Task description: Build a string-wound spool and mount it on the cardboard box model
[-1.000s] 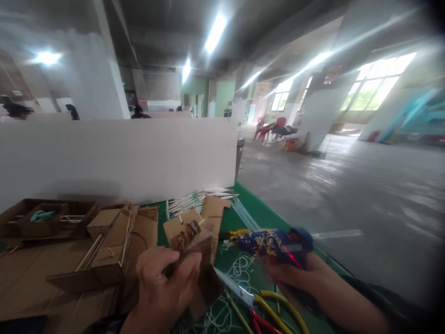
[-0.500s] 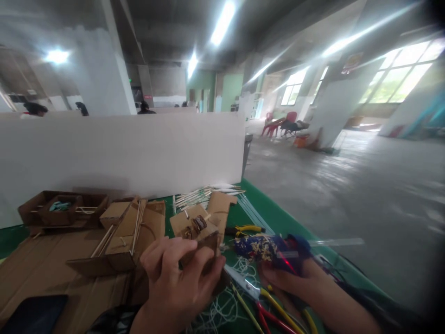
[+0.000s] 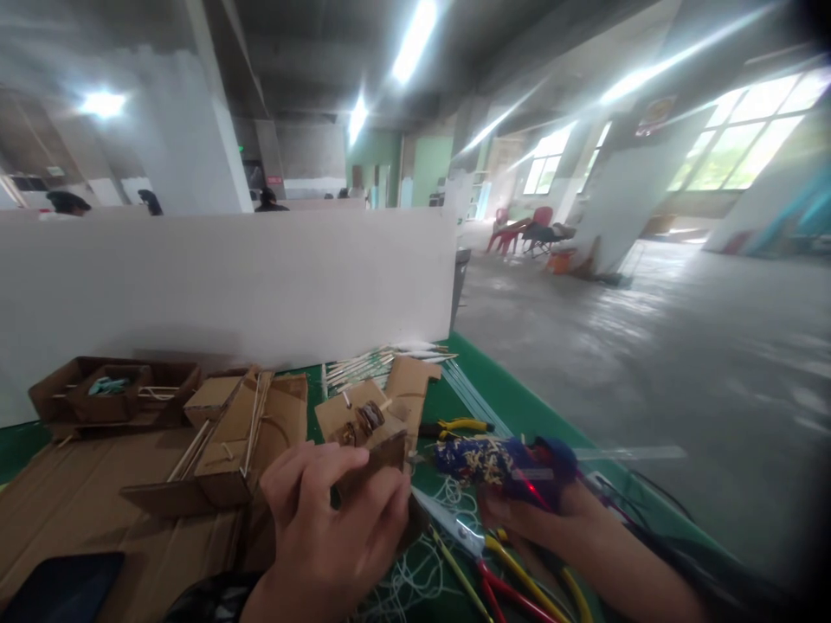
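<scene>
My left hand [image 3: 338, 510] grips a small cardboard piece [image 3: 383, 454], its fingers bent over the near side. Brown round parts on a stick [image 3: 367, 420] sit at the far side of that piece. On the right, my right hand [image 3: 538, 519] is wrapped round a blue glue gun [image 3: 506, 459] with a red light and pale crumbs stuck to its front. The gun's nozzle points left, close to the cardboard piece. Scissors [image 3: 467, 536] with red and yellow handles lie beneath, between my hands, beside tangled white string [image 3: 415, 575].
Cardboard constructions [image 3: 227, 433] and a cardboard sheet [image 3: 84, 493] cover the left side, with a dark flat object [image 3: 65, 588] near the edge. Yellow-handled pliers [image 3: 464, 426], thin sticks [image 3: 360, 368] and clear glue sticks [image 3: 477, 398] lie beyond on green cloth. A white partition [image 3: 227, 285] stands behind.
The glue gun has shifted slightly left, towards the cardboard piece. The fingers of my left hand have moved slightly on the piece.
</scene>
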Tool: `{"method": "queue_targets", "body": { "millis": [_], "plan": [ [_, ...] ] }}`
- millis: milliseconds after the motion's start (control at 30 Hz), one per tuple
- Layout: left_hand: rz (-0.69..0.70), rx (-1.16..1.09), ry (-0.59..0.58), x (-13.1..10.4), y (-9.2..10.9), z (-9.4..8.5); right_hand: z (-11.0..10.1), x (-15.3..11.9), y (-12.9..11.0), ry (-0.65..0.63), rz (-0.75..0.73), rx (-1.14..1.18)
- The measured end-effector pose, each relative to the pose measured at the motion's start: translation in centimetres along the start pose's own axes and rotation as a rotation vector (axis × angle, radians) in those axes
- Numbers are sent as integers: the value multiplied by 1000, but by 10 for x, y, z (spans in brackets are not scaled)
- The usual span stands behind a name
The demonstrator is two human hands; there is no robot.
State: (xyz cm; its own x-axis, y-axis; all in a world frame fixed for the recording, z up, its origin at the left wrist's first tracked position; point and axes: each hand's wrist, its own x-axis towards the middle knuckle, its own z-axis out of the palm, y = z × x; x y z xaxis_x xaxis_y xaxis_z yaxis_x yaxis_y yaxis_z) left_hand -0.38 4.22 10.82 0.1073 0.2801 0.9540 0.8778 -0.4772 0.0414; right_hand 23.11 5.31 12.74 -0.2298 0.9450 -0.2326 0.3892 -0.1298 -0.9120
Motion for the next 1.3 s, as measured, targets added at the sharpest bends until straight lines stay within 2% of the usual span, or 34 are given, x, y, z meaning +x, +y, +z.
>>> {"method": "queue_targets", "body": {
  "millis": [200, 267, 400, 600, 700, 1000, 1167, 1300],
  "plan": [
    [-13, -39, -25, 1, -1, -1, 7, -5, -3, 225, -14, -95],
    [-44, -59, -51, 1, -1, -1, 10, -7, -6, 249, -13, -73],
    [-79, -78, -69, 3, 1, -3, 10, -7, -13, 209, -86, -22],
    [-29, -1, -67, 4, 3, -5, 4, -3, -9, 62, -230, -72],
    [3, 54, -102, 6, 3, -10, 3, -3, -5, 76, -261, -82],
    [73, 68, -193, 10, -2, -17, 1, -2, 6, 34, -262, -145],
    [53, 37, -228, 8, -1, -16, 2, -1, 14, 52, -188, -143],
    [47, 38, -228, 8, -2, -16, 1, -2, 10, -7, -152, -83]
  ]
}}
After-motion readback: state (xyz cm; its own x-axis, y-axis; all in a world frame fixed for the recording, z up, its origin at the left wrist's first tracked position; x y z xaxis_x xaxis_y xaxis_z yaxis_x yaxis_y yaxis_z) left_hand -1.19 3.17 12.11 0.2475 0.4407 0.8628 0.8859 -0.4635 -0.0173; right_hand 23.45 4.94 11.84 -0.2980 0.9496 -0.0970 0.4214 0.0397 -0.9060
